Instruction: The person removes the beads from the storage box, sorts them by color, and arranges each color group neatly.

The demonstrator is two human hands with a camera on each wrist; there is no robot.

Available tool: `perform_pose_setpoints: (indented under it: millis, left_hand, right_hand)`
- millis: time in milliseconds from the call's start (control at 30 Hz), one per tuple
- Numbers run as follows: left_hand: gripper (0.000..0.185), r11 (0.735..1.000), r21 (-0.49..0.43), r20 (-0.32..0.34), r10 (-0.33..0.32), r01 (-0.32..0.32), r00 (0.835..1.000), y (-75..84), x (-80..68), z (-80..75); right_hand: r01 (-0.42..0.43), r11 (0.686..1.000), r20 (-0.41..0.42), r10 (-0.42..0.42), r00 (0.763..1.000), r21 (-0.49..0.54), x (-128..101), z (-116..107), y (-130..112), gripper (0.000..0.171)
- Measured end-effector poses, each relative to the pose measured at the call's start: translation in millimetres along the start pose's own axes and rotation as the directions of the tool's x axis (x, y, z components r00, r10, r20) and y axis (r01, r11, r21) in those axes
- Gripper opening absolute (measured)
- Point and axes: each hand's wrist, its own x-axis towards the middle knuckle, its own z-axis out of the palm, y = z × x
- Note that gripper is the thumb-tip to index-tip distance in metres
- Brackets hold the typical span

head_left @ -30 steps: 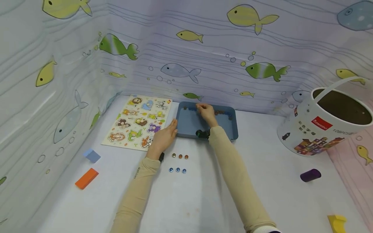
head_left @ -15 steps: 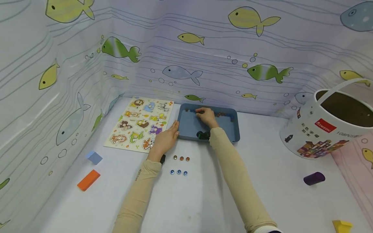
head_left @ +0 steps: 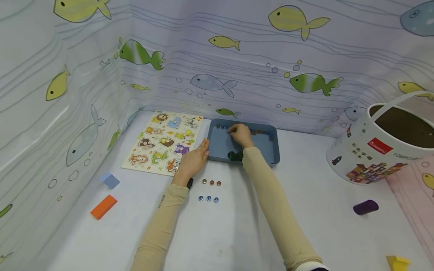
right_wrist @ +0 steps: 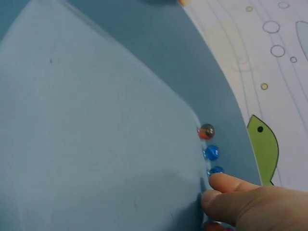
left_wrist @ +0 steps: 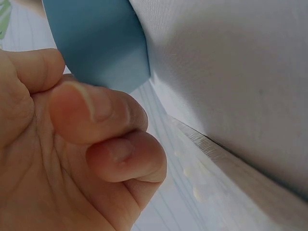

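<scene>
My right hand (head_left: 241,135) reaches into a shallow blue-grey tray (head_left: 219,146), near its far wall. In the right wrist view, the thumb and index fingertips (right_wrist: 214,199) are close together beside a blue marble (right_wrist: 216,170); whether they pinch a marble is hidden. Another blue marble (right_wrist: 211,152) and an amber one (right_wrist: 207,131) lie along the same wall. Beyond the hand, several more marbles (head_left: 261,132) line that side. My left hand (head_left: 194,162) rests at the tray's left side, its fingers extended in the head view; the left wrist view shows some fingers bent by the tray's corner.
Three amber-brown marbles (head_left: 211,183) and three blue marbles (head_left: 208,198) form two rows before the tray. An animal puzzle board (head_left: 162,141) lies left. A blue block (head_left: 110,180), orange block (head_left: 103,207), purple cylinder (head_left: 365,207), yellow block (head_left: 398,262) and white bucket (head_left: 359,158) stand around.
My right hand has drawn back slightly from the tray's far wall, its fingers now lower. The left hand keeps its place at the tray. The head view has shifted a little.
</scene>
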Motion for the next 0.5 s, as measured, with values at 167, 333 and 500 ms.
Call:
perform_pose_setpoints:
  millis: [167, 333, 500]
  left_hand:
    - [0.052, 1.000, 0.002, 0.006, -0.003, 0.003, 1.000, 1.5, 0.2, -1.4]
    - [0.052, 1.000, -0.007, 0.001, -0.003, 0.003, 1.000, 1.6, -0.2, -1.9]
    - [0.052, 1.000, -0.008, 0.009, -0.005, 0.005, 1.000, 2.4, -1.1, -2.7]
  right_hand:
    - [-0.012, 1.000, 0.031, 0.013, 0.999, -0.005, -7, -9, 4, 0.018]
    - [-0.008, 1.000, 0.105, 0.006, 0.994, 0.018, -14, -18, 7, 0.021]
    - [0.013, 0.999, 0.158, -0.019, 0.987, 0.040, -24, -28, 8, 0.023]
